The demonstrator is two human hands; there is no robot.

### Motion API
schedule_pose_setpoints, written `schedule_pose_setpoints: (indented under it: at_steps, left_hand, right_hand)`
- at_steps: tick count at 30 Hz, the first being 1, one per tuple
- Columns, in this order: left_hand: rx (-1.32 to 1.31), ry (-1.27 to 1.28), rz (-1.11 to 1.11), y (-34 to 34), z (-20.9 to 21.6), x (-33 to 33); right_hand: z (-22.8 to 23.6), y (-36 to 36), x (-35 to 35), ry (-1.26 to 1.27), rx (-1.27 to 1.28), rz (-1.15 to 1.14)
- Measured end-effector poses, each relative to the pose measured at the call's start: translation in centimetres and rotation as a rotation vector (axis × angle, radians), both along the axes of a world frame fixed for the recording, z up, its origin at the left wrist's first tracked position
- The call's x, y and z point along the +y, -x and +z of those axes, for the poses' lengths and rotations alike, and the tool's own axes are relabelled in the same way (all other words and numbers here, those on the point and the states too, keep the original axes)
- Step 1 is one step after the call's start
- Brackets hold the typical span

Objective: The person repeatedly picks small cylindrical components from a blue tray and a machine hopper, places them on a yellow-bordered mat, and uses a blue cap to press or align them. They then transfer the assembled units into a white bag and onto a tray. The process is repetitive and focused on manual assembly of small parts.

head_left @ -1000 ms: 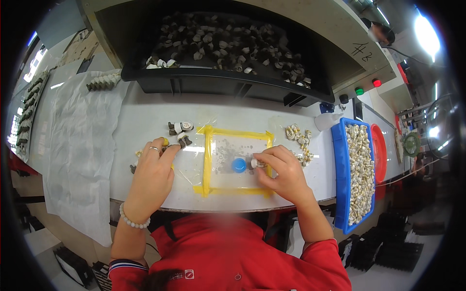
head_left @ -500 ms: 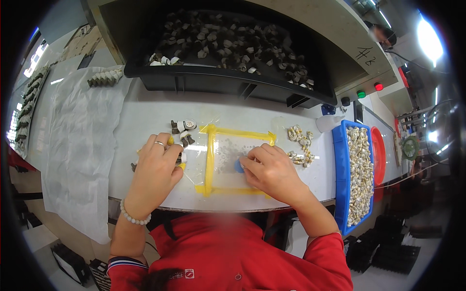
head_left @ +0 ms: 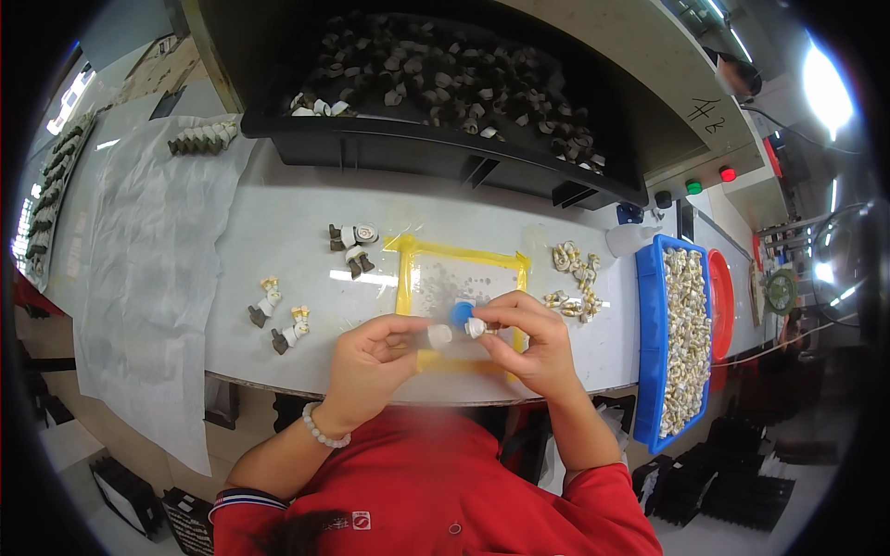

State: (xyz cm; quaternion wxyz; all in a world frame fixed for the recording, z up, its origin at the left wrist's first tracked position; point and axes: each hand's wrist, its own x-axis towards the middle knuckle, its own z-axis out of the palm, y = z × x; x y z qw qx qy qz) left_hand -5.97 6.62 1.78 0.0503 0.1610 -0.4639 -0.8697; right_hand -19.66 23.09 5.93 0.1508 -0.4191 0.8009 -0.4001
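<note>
Over the front part of the yellow-taped square (head_left: 404,292), my two hands are close together. My left hand (head_left: 375,360) pinches a small white figurine body (head_left: 439,336), blurred, its lower part hidden by my fingers. Between thumb and fingers of my right hand (head_left: 530,341) is a small white piece (head_left: 476,327), apart from the body. A round blue thing (head_left: 462,312) lies right beside it. To the left are two figurines with white-and-gold tops (head_left: 269,300) and two bodies without such tops (head_left: 350,237). Loose white-and-gold pieces (head_left: 582,269) lie right of the square.
A black tray (head_left: 399,153) full of small white-and-dark parts stands at the back. On the right are a white bottle (head_left: 630,238), a blue tray (head_left: 653,352) of white-and-gold pieces and a red basin (head_left: 721,306). White sheeting (head_left: 153,269) covers the left, bearing a figurine row (head_left: 204,137).
My left hand has come from the left figurines to the square, bringing a body. My right hand has shifted slightly toward me and now shows a small white piece in its fingers.
</note>
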Motion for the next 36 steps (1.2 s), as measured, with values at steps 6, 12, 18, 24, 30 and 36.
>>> schedule_pose_setpoints:
  at_steps: [6,12,18,24,30,36]
  left_hand:
    - [0.066,0.048,-0.01,-0.1,-1.1,0.1]
    - [0.075,0.055,0.01,-0.3,-1.5,0.3]
    - [0.078,0.153,-0.026,-0.5,-1.6,0.3]
    - [0.101,0.165,-0.026,-0.5,-1.9,0.3]
    - [0.14,0.646,-0.081,-1.4,0.8,0.0]
    - [0.197,1.671,0.26,-6.2,-0.2,-3.1]
  right_hand:
    - [-0.7,-0.8,0.1,0.139,-0.14,0.025]
    - [-0.2,-0.8,-0.4,0.039,-0.048,0.096]
    - [0.1,-0.9,-0.1,-0.016,-0.085,0.147]
    - [-0.6,-0.8,0.3,0.073,-0.167,0.171]
    - [-0.9,0.0,2.6,0.065,-0.034,0.159]
    - [-0.9,3.8,6.4,-0.124,0.57,-0.315]
